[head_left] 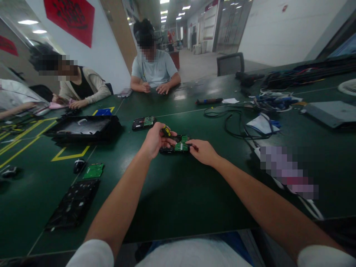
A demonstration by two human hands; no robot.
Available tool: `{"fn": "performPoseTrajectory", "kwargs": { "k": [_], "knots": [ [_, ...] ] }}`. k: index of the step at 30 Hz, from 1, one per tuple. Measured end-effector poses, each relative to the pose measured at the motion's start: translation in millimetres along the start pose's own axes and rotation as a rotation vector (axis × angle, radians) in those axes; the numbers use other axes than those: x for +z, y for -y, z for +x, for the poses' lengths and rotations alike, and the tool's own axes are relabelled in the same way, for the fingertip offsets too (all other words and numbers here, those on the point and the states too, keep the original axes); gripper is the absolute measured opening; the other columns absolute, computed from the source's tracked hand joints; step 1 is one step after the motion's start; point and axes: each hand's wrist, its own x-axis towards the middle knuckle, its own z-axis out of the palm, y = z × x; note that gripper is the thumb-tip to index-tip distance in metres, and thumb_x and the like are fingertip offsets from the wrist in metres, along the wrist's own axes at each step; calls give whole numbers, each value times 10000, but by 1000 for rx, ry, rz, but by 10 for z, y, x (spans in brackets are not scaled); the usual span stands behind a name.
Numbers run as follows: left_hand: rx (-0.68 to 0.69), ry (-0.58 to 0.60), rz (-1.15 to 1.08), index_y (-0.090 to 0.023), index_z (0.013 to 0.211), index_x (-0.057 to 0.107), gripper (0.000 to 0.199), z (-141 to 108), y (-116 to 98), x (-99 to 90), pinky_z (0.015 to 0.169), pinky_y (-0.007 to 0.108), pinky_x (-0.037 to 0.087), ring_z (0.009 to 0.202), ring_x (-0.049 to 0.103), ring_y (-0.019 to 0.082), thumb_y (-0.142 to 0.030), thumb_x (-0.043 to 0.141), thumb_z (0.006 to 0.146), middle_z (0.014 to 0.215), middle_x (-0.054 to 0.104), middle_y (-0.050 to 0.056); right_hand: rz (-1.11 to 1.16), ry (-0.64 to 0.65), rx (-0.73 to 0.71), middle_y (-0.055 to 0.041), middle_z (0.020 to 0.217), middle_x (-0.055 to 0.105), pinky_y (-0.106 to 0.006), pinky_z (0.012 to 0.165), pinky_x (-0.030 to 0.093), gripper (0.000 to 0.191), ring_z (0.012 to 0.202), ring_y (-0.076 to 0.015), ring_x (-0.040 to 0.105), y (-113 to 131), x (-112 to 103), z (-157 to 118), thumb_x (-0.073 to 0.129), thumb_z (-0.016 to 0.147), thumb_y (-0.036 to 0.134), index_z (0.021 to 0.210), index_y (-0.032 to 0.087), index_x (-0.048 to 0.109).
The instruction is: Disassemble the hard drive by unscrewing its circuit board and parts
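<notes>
A hard drive [182,147] lies board side up on the table, its green circuit board facing me. My left hand [155,140] is closed around a black and yellow screwdriver [166,131] above the drive's left part; where its tip meets the drive is hidden by my fingers. At the drive's right edge, my right hand [204,151] has its thumb and fingers closed on the side of the drive. A second hard drive [144,122] rests just beyond my left hand, with a green board showing on top.
To the left are a black tray [83,128], a loose green circuit board [94,170], a small black item [79,165] and black drives [73,204]. A power strip [286,170], cables [236,126] and a grey metal box [330,113] lie right. Co-workers [154,68] sit opposite.
</notes>
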Motion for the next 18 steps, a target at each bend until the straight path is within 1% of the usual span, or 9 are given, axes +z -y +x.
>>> {"fn": "performPoseTrajectory", "kwargs": {
  "k": [3,6,9,13,16,18],
  "knots": [
    [68,-40,89,-145,802,669,280,-8,2,-15,466,217,442,534,637,128,-365,501,841,820,700,73,9,-8,1,-90,1016,768,-332,824,508,384,825,-191,665,-10,11,3,531,1000,206,1321,149,734],
    [97,-33,131,-132,810,707,312,-21,1,-20,448,216,398,511,573,108,-375,513,843,760,640,47,3,-4,5,-92,1031,768,-334,835,508,381,836,-192,667,-12,13,5,532,999,202,1317,153,734],
    [93,-26,127,-147,823,685,264,-20,-1,-10,435,232,374,506,559,115,-363,534,825,774,656,48,0,-4,10,-87,1025,769,-336,838,509,382,837,-193,667,-2,4,1,527,1002,203,1321,159,732],
    [97,-53,153,-162,761,636,251,7,6,-11,451,244,372,511,559,124,-372,524,841,788,696,75,7,6,21,-84,1019,767,-328,814,506,381,826,-191,665,15,-17,-7,535,1002,206,1325,161,731],
    [131,-65,195,-158,766,668,265,21,17,-31,476,245,374,543,560,123,-364,520,841,829,712,78,12,16,31,-84,1005,765,-326,789,498,383,804,-188,656,20,-25,-8,536,1003,202,1331,152,726],
    [184,-61,237,-160,782,707,272,21,21,-45,500,246,378,570,549,126,-354,525,838,790,681,57,13,17,31,-81,990,763,-327,776,491,384,789,-185,647,21,-26,-7,535,1002,195,1333,146,725]
  ]
}}
